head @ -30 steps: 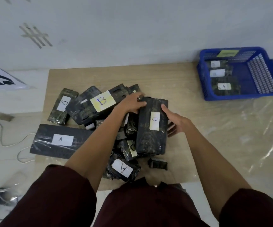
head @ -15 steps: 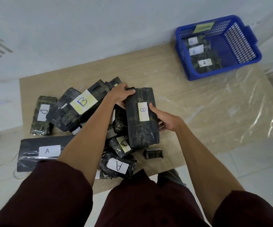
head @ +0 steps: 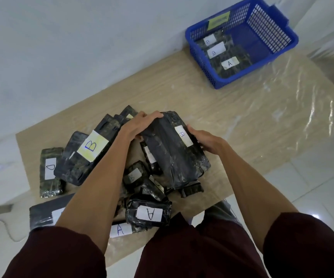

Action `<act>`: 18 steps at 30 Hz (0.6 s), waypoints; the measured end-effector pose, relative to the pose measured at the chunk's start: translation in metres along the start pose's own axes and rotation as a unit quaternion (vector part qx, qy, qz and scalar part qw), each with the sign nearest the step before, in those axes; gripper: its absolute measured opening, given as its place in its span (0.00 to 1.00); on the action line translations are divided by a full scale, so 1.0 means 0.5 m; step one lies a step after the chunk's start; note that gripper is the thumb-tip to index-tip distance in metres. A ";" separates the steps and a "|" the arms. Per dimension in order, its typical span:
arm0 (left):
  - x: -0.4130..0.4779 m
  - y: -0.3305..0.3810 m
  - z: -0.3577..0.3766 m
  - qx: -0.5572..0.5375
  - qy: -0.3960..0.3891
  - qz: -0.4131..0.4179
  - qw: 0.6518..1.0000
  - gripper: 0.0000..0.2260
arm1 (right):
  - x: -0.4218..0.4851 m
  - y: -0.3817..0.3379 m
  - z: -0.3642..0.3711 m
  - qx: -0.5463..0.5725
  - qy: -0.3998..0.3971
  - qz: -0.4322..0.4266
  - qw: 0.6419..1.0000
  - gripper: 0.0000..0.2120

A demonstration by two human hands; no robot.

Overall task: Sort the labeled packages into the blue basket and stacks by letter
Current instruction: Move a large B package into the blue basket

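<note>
A long black wrapped package labelled B (head: 170, 151) is lifted above the pile, tilted. My left hand (head: 140, 125) grips its far left corner and my right hand (head: 206, 142) holds its right side, fingers curled under it. Below lies a pile of black packages: a large one with a yellow B label (head: 86, 155), one labelled D (head: 49, 171), a small B package (head: 134, 175) and an A package (head: 149, 214). The blue basket (head: 218, 79) stands at the far right corner and holds three packages, labelled B, B and A.
The wooden table (head: 182, 93) is covered with clear plastic film on its right half (head: 272, 121). A flat black A package (head: 41, 215) sits at the near left edge, partly behind my left arm. A white wall runs behind the table. A cable lies on the floor at left.
Both hands have raised the B package a little off the pile and tilted it. The view has swung left and closer, so the basket now sits further to the upper right.
</note>
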State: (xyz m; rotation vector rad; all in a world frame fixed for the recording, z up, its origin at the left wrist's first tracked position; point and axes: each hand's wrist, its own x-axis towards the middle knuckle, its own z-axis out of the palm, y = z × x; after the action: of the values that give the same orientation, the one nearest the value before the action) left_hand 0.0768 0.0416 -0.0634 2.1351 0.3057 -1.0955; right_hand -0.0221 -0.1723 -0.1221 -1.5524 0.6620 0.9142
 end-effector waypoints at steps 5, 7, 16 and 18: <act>0.000 -0.001 -0.026 -0.081 0.010 -0.005 0.997 0.37 | -0.020 -0.004 -0.044 -0.019 0.003 0.009 1.000 0.34; -0.010 0.002 -0.033 -0.143 0.023 -0.008 0.989 0.33 | -0.022 -0.001 -0.064 -0.016 0.029 0.010 0.999 0.36; -0.069 -0.011 -0.016 -0.356 0.016 0.045 0.933 0.19 | -0.050 -0.076 -0.093 0.189 0.033 -0.056 0.980 0.26; -0.080 -0.019 -0.012 -0.373 0.005 0.071 0.925 0.18 | -0.053 -0.099 -0.089 0.201 0.047 -0.077 0.975 0.23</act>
State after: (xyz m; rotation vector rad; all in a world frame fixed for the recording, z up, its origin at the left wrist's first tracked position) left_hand 0.0515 0.0567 -0.0344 1.4519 0.4757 -0.7198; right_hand 0.0127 -0.2089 -0.0715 -1.2671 0.7322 0.5510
